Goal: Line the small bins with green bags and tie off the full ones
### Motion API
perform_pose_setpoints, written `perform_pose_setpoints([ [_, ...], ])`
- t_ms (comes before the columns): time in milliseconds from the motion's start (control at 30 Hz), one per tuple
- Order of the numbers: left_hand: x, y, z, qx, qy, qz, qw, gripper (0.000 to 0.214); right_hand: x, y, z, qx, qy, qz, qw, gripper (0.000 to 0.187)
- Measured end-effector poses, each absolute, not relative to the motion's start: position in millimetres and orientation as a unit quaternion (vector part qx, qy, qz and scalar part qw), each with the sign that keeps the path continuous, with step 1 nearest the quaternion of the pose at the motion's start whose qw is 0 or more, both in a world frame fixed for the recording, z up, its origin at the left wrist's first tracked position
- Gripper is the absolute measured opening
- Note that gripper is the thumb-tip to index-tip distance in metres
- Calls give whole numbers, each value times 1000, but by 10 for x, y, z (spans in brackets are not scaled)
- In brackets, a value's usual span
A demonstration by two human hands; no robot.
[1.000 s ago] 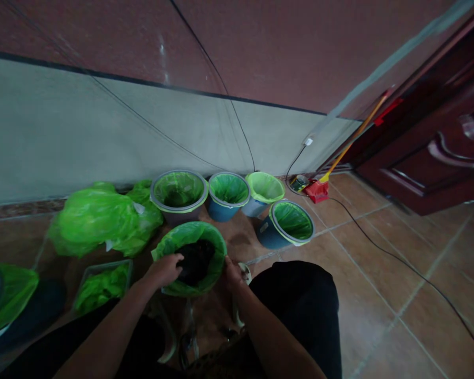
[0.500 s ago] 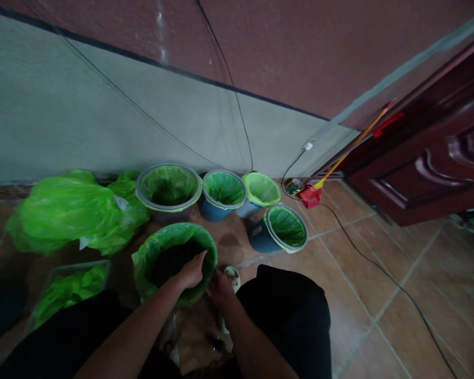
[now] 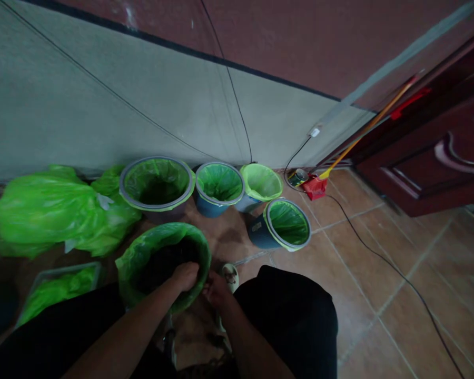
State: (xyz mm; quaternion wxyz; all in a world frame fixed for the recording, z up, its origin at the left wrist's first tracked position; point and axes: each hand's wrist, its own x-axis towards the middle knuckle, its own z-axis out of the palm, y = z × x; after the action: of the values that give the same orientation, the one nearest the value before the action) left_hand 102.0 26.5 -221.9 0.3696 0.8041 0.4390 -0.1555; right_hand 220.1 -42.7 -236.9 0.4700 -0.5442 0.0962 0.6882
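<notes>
A trash bin lined with a green bin bag [image 3: 132, 266] stands between my legs, the bag folded over its rim and its inside dark. My left hand [image 3: 186, 276] reaches into it, fingers curled closed on the bag by the right inner wall; the fingertips are partly hidden. Outside the same wall, my right hand [image 3: 217, 289] is closed, its fingers pinching at the bag's outer edge. Behind stand a wide grey-rimmed bin [image 3: 189, 184], a blue bin [image 3: 209, 208] and a pale bin [image 3: 245, 204], all lined in green. A dark blue lined bin [image 3: 260, 234] leans to the right.
Full green bags [image 3: 43, 210] lie at the left by the wall. A clear tub [image 3: 97, 273] holds folded green bags. To the right are a can [image 3: 298, 177], a red dustpan [image 3: 315, 187], a yellow-handled stick [image 3: 355, 142], a cable [image 3: 363, 252] and a dark red door [image 3: 430, 152].
My left hand has slid lower inside the bin, its fingers more curled. My right hand stays at the outer side. The view has shifted slightly.
</notes>
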Motion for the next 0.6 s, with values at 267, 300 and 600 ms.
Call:
perform_pose_setpoints([
  [267, 966, 279, -2261, 799, 472, -212, 306, 35, 2314, -473, -2271, -586, 71, 654, 474, 11],
  [300, 958, 287, -2262, 797, 476, -217, 302, 36, 2303, -488, -2251, -595, 48, 653, 465, 10],
  [600, 882, 328, -2204, 779, 509, -238, 279, 42, 2278, -557, -2240, -653, -52, 617, 437, 24],
])
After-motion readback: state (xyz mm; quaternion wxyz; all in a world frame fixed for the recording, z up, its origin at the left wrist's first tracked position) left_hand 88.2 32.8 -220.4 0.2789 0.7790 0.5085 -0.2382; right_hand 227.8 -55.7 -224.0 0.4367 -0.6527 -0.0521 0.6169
